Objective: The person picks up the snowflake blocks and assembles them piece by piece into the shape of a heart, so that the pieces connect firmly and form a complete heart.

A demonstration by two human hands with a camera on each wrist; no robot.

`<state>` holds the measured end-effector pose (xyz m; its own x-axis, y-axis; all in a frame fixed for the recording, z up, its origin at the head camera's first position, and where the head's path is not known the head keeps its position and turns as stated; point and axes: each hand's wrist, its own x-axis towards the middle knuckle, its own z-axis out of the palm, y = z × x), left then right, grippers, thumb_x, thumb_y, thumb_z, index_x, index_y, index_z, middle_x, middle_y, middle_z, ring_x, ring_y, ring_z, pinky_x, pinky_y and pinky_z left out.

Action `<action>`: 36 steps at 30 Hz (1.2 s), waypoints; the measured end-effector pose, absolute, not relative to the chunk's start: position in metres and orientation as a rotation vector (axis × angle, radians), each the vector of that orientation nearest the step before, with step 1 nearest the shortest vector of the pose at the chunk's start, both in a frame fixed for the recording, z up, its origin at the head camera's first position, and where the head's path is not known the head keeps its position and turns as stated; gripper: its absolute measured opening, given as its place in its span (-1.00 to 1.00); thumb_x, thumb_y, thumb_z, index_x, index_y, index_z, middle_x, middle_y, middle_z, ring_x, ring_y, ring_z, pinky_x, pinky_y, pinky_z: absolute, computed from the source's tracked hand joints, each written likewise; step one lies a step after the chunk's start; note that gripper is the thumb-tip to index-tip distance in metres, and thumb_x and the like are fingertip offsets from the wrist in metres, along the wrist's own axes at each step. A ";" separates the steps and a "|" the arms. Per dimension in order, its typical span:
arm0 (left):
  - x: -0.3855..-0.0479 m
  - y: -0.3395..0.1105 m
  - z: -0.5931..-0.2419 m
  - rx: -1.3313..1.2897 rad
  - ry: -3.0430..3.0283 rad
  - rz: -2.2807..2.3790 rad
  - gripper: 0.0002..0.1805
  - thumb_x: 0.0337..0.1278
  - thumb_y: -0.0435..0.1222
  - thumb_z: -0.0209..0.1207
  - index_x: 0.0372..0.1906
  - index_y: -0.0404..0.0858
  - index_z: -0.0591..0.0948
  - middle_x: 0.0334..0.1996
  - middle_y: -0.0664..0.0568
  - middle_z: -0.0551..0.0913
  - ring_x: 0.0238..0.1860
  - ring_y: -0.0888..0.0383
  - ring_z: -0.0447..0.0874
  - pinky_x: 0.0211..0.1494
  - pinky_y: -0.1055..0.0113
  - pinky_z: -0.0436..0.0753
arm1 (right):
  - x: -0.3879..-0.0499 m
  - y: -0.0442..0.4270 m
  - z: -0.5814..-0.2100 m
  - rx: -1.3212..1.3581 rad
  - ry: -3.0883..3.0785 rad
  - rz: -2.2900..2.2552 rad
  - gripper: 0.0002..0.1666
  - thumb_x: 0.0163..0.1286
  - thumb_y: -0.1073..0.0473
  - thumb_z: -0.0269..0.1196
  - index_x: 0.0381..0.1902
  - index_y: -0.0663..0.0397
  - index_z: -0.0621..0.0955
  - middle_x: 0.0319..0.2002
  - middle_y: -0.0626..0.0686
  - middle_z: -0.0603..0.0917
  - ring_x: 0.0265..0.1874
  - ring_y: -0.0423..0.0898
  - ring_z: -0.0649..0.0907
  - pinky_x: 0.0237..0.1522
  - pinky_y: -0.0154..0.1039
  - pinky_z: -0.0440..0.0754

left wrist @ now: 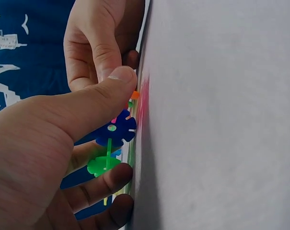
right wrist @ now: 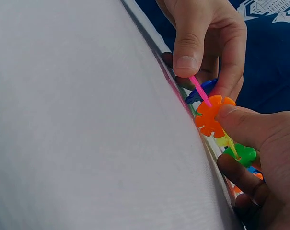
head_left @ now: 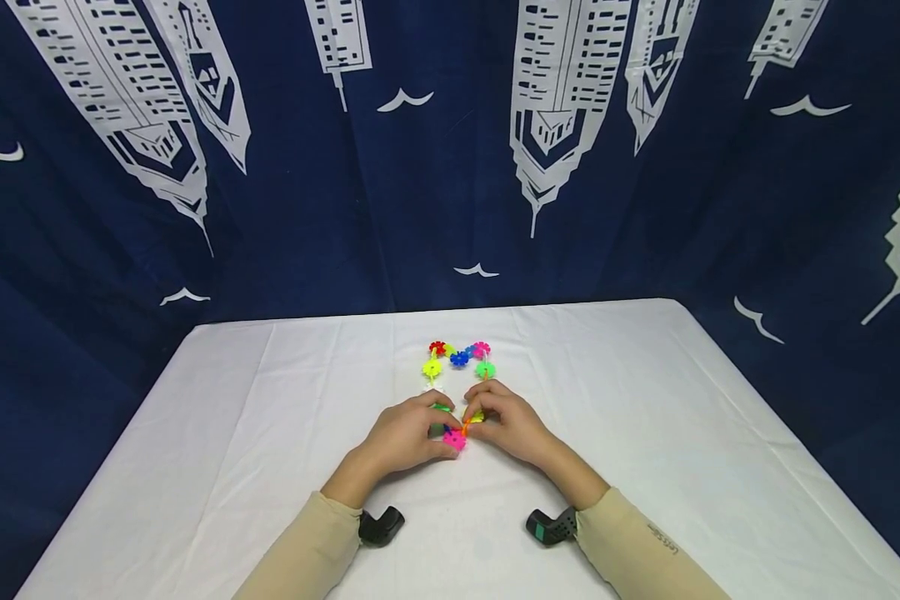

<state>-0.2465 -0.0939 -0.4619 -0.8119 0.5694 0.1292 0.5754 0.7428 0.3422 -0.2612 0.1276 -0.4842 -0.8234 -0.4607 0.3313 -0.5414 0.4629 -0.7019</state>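
Note:
My left hand (head_left: 408,433) pinches a pink notched plastic disc (head_left: 454,439) between thumb and fingers, low over the white table. From the right, my right hand (head_left: 512,425) pinches an orange notched disc (right wrist: 211,117). The pink disc, edge-on in the right wrist view, meets the orange one; how deeply their slots engage I cannot tell. By the left fingers are a dark blue disc (left wrist: 117,128) and a green disc (left wrist: 102,166). Below the right thumb sit a yellow disc (right wrist: 226,140) and another green disc (right wrist: 241,152). My fingers partly hide these pieces.
Beyond the hands, linked discs lie in an M-like outline: red (head_left: 437,347), blue (head_left: 459,358), pink (head_left: 482,349), yellow (head_left: 431,367) and green (head_left: 485,370). Under everything is a white tablecloth (head_left: 307,400). A dark blue curtain (head_left: 435,183) hangs behind the table.

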 end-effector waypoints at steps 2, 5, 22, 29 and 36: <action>-0.247 -0.094 -0.463 -0.960 -2.908 -0.577 -0.65 -0.04 0.07 0.46 -0.09 0.12 0.77 0.14 0.20 0.60 0.07 0.20 0.65 -0.12 0.26 0.66 | -0.262 0.127 -0.485 0.893 -2.599 1.316 -0.83 0.17 0.22 0.48 -0.36 -0.13 0.68 0.05 0.06 0.63 -0.03 -0.08 0.64 0.03 -0.29 0.62; -0.247 -0.094 -0.463 -0.966 -2.889 -0.569 -0.64 -0.06 0.07 0.47 -0.10 0.12 0.78 0.13 0.21 0.61 0.05 0.21 0.66 -0.16 0.29 0.65 | -0.262 0.128 -0.485 0.888 -2.596 1.332 -0.84 0.16 0.21 0.49 -0.37 -0.13 0.69 0.03 0.06 0.64 0.00 -0.07 0.63 0.05 -0.28 0.60; -0.246 -0.092 -0.466 -0.941 -2.839 -0.540 -0.65 -0.08 0.10 0.47 -0.14 0.12 0.79 0.10 0.21 0.64 0.06 0.20 0.67 -0.16 0.27 0.68 | -0.260 0.126 -0.483 0.850 -2.594 1.382 -0.85 0.16 0.25 0.48 -0.38 -0.06 0.70 0.00 0.08 0.64 -0.06 -0.05 0.62 -0.04 -0.30 0.59; -0.245 -0.091 -0.466 -0.934 -2.839 -0.544 -0.65 -0.07 0.10 0.47 -0.13 0.12 0.80 0.10 0.21 0.64 0.07 0.20 0.67 -0.14 0.27 0.69 | -0.259 0.126 -0.482 0.837 -2.583 1.371 -0.84 0.14 0.28 0.49 -0.39 -0.05 0.70 -0.02 0.08 0.64 -0.06 -0.05 0.62 -0.07 -0.34 0.57; -0.245 -0.091 -0.466 -0.921 -2.858 -0.547 -0.64 -0.07 0.10 0.46 -0.12 0.12 0.80 0.12 0.21 0.64 0.10 0.20 0.65 -0.14 0.26 0.69 | -0.260 0.126 -0.483 0.842 -2.583 1.390 -0.86 0.14 0.26 0.49 -0.40 -0.04 0.71 -0.02 0.07 0.64 -0.03 -0.02 0.63 -0.03 -0.34 0.59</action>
<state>-0.2455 -0.0913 -0.4664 -0.8144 0.5478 0.1916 0.5798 0.7543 0.3081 -0.2604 0.1261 -0.4831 -0.8440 -0.4254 0.3267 -0.5070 0.4338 -0.7448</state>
